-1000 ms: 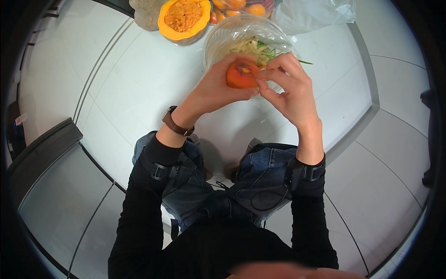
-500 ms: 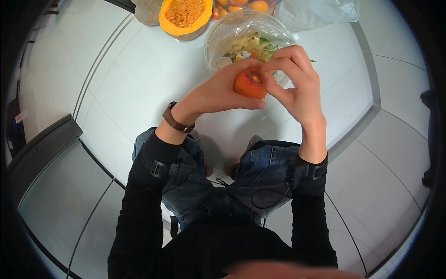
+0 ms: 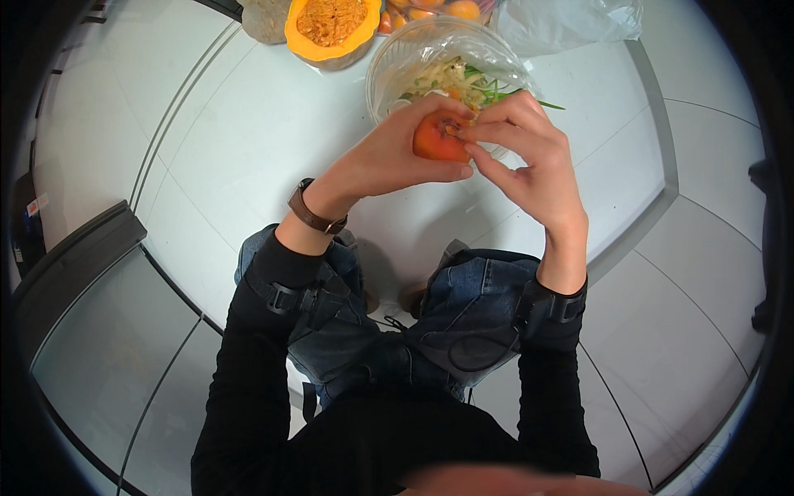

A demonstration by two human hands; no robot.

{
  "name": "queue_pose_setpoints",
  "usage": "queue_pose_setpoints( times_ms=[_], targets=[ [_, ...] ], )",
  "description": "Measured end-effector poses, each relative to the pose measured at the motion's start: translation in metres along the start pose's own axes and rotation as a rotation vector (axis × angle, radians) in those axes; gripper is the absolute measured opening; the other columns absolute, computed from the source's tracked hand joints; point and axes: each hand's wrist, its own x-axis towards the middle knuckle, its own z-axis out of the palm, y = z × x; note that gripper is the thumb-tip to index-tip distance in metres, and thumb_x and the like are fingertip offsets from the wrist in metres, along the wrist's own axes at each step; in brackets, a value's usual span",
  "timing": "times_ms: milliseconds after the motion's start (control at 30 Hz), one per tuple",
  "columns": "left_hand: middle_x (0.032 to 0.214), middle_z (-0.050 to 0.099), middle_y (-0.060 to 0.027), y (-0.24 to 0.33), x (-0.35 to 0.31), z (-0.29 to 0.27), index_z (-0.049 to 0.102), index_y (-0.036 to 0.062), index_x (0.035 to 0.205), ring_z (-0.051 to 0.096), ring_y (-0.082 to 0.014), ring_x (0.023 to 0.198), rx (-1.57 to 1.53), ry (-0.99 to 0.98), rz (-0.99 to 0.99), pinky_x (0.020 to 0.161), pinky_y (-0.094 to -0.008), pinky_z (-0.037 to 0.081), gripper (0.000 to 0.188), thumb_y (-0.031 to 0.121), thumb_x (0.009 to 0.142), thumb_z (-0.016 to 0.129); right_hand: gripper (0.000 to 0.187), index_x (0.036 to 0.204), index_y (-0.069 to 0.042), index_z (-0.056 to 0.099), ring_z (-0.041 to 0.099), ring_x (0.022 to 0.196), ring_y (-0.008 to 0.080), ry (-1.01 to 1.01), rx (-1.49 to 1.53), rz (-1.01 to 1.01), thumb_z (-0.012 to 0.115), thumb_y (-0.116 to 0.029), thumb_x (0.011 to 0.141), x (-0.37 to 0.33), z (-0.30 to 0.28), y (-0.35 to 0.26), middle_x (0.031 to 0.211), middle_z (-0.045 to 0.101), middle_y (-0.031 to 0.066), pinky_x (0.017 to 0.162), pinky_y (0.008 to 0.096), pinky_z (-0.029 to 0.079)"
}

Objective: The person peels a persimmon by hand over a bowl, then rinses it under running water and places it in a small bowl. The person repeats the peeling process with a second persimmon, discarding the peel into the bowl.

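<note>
Persimmon (image 3: 437, 145), head view: one, upper centre of the frame, held in front of the near rim of a clear plastic bowl (image 3: 380, 74). Left hand (image 3: 393, 159): grip clamped on the fruit from its left, thumb along the near side, fingers around the far side. Right hand (image 3: 536, 155): just right of the fruit, thumb and fingertips bunched close together at its crown; whether they pinch anything cannot be told. Both hands equally near; fruit roundish, no marked long axis, crown turned up toward the camera. Appearance: orange-red, smooth, faintly glossy, with a darker brownish ring and small pale patch at the crown. Beyond: vegetable scraps (image 3: 451, 76) in the bowl; cut pumpkin (image 3: 331, 26), upper left of centre, seedy flesh exposed.
</note>
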Motion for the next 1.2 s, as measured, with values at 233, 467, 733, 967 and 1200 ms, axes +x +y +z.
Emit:
queue_pose_setpoints(
  times_ms=[233,467,733,967,1200],
  targets=[
    [0.122,0.062,-0.0063,0.0024,0.0006,0.0001,0.056,0.0072,0.133,0.061,-0.0175,0.112,-0.009,-0.061,-0.051,0.096,-0.0297,0.052,0.061,0.023,0.083,0.086,0.018,0.087,-0.004,0.074,0.062,0.09,0.0251,-0.016,-0.007,-0.028,0.081,0.002,0.071,-0.0015,0.0003,0.0003,0.092,0.066,0.0046,0.08,0.0356,0.054],
    [0.121,0.062,-0.0058,0.0019,-0.0009,0.0004,0.056,0.0081,0.131,0.06,-0.0182,0.112,0.048,-0.103,-0.052,0.096,-0.0313,0.051,0.059,0.022,0.083,0.086,0.017,0.083,-0.005,0.07,0.061,0.085,0.0248,0.03,0.05,0.013,0.078,0.004,0.071,0.0011,0.0024,-0.0006,0.086,0.065,0.0047,0.077,0.0345,0.054],
    [0.123,0.061,-0.006,-0.0014,0.0,0.0036,0.055,0.0074,0.132,0.059,-0.0182,0.114,0.033,-0.084,0.012,0.099,-0.0317,0.049,0.06,0.019,0.082,0.086,0.011,0.084,-0.002,0.069,0.059,0.078,0.0189,0.046,0.085,0.237,0.074,0.004,0.076,0.0017,0.0051,-0.0011,0.084,0.064,0.0053,0.07,0.0299,0.049],
    [0.126,0.06,-0.0077,-0.001,-0.0033,0.0068,0.052,0.0066,0.136,0.059,-0.0194,0.116,0.125,-0.064,0.022,0.101,-0.0325,0.049,0.065,0.017,0.082,0.086,0.019,0.094,-0.002,0.075,0.058,0.078,0.0157,0.1,0.238,0.341,0.069,0.006,0.078,-0.0014,0.0028,0.0069,0.088,0.066,0.0049,0.07,0.0276,0.048],
    [0.128,0.061,-0.0089,-0.0035,-0.0003,0.0063,0.052,0.0061,0.135,0.06,-0.0209,0.118,0.208,0.083,0.149,0.101,-0.0334,0.049,0.063,0.015,0.081,0.084,0.02,0.096,-0.002,0.075,0.063,0.087,0.0232,0.116,0.056,0.167,0.07,0.006,0.079,0.0011,-0.0001,0.0028,0.092,0.068,0.0076,0.079,0.0316,0.052]
  ],
)
